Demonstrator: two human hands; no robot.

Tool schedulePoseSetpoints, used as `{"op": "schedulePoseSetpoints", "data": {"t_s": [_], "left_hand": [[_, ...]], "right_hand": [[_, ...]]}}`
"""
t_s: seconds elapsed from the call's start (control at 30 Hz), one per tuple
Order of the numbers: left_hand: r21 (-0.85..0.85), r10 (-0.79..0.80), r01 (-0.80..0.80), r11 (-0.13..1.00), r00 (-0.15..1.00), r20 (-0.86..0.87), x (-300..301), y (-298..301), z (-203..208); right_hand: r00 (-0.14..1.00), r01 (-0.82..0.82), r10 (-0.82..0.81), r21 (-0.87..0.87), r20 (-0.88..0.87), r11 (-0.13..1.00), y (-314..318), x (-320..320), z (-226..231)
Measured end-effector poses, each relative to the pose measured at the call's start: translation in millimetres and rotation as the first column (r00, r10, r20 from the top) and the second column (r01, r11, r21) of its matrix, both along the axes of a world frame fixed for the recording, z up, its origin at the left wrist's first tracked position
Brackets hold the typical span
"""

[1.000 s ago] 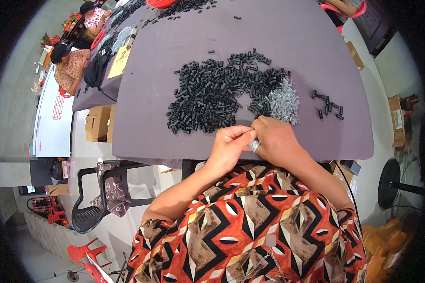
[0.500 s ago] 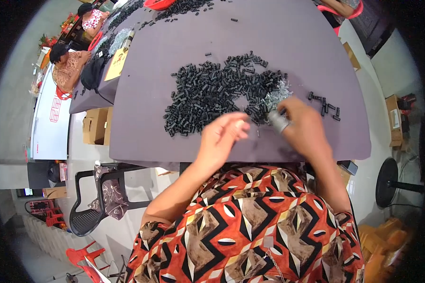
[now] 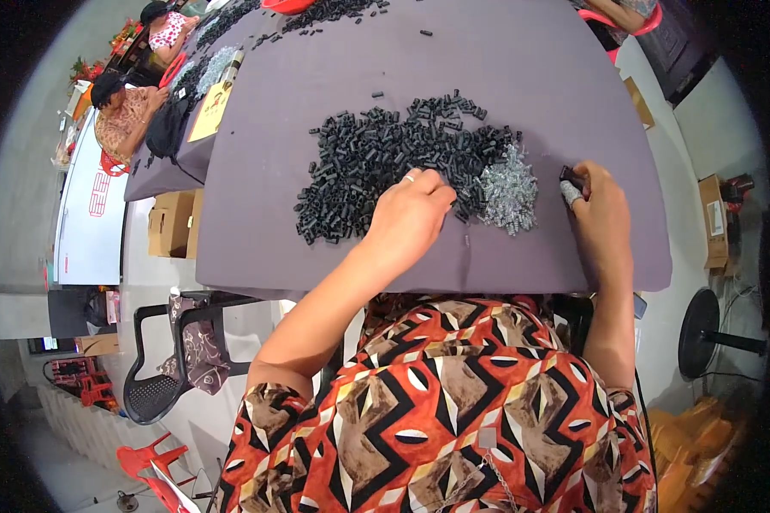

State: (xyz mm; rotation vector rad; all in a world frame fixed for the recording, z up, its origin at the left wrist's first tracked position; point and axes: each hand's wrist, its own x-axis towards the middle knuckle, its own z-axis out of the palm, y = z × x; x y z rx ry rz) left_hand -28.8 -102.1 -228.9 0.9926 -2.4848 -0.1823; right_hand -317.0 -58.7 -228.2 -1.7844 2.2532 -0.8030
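Observation:
A large heap of short black plastic tubes (image 3: pixel 342 188) lies on the cloth-covered table (image 3: pixel 308 77). At its right edge sits a small pile of silvery metal springs (image 3: pixel 512 197). My left hand (image 3: pixel 412 214), with a ring on one finger, reaches down to the near side of the heap. Its fingers are curled together, and their tips are partly hidden. To the right of the springs, my right hand (image 3: pixel 601 201) pinches a black plastic tube (image 3: pixel 569 175) at its fingertips. Grey wrapping covers one of its digits. The hand hides the spot behind it.
Farther up the table lie more black tubes (image 3: pixel 334 12) and a red bowl (image 3: pixel 287 5). Two people (image 3: pixel 128 115) sit at a side table on the left. A black chair (image 3: pixel 158 376) stands at the near left, and a cardboard box (image 3: pixel 173 224) is beyond it.
My right hand has moved from the springs rightward to where several loose black tubes lay, uncovering the spring pile. My left hand has gone from raised with fingers apart to the heap, fingers curled.

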Motion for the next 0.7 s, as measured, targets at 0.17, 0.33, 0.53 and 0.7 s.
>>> {"op": "schedulePoseSetpoints", "data": {"t_s": [0.17, 0.33, 0.53, 0.7], "left_hand": [[-0.008, 0.021, -0.021, 1.000, 1.000, -0.019, -2.8, 8.5, 6.2], [0.044, -0.037, 0.039, 0.998, 0.999, -0.035, 1.6, 30.0, -0.5], [0.039, 0.199, -0.196, 0.980, 0.974, -0.107, 23.3, 10.1, 9.6], [0.049, 0.128, -0.123, 0.991, 0.986, -0.104, 18.7, 11.4, 6.9]], "right_hand": [[0.998, -0.044, 0.048, -0.069, 0.048, 0.997, 1.8, 10.4, 5.2], [0.905, -0.239, 0.275, -0.147, 0.325, 0.960, 11.0, 40.0, 12.4], [0.741, -0.632, 0.622, -0.048, 0.251, 0.773, 29.6, 87.3, 6.4], [0.769, -0.639, 0.639, -0.026, 0.016, 0.769, 28.0, 101.9, -5.8]]}}
